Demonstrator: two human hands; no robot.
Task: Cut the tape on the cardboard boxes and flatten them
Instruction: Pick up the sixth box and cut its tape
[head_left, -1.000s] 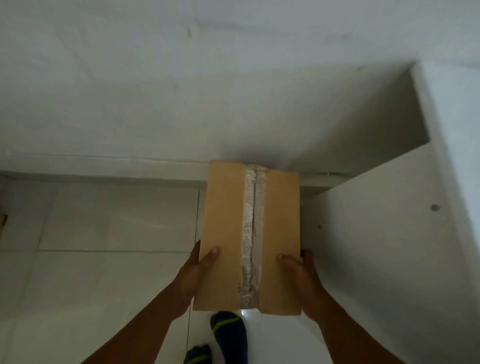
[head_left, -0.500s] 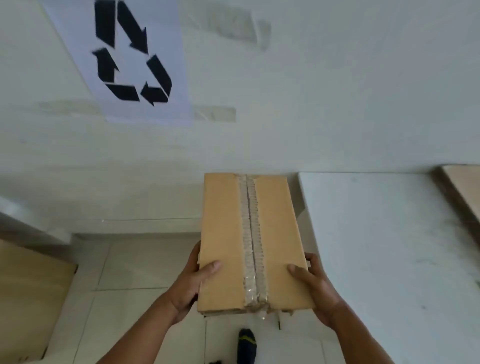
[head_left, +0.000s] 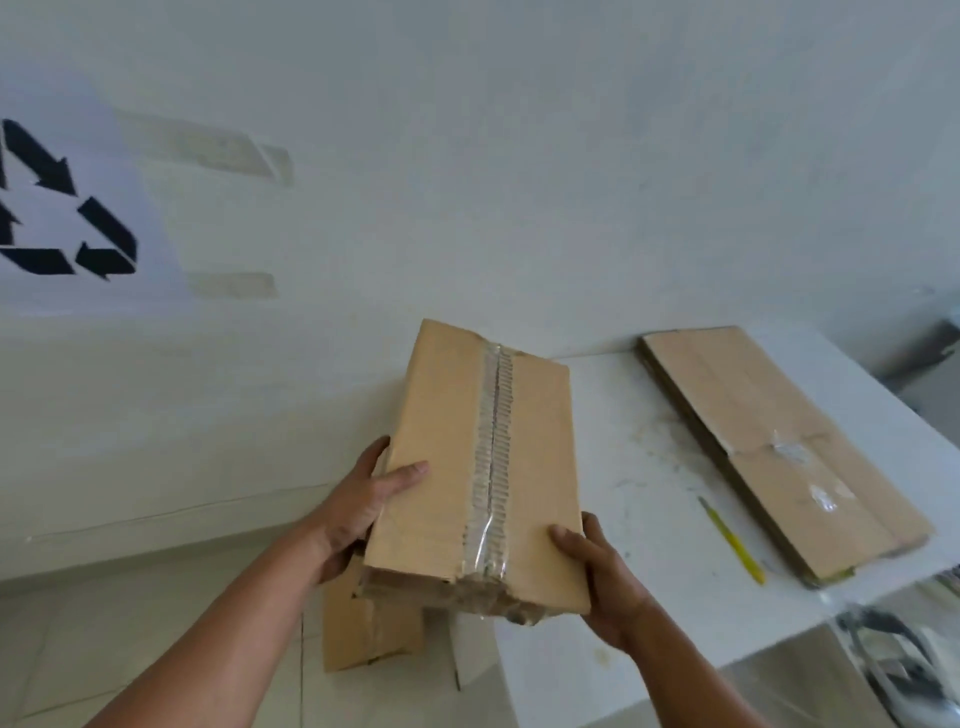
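Swung rightward since a moment ago, the taped box (head_left: 457, 467) now hangs tilted over the counter (head_left: 649, 467) edge, left grip (head_left: 358, 506) and right grip (head_left: 602, 577) each clamped on a long side, seemingly to set it down near the yellow tool (head_left: 730, 540) and flattened cardboard (head_left: 769, 441).

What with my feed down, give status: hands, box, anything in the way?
Left hand, right hand grip taped box, off the table. Tape looks uncut. Yellow tool, flattened cardboard lie right of it.
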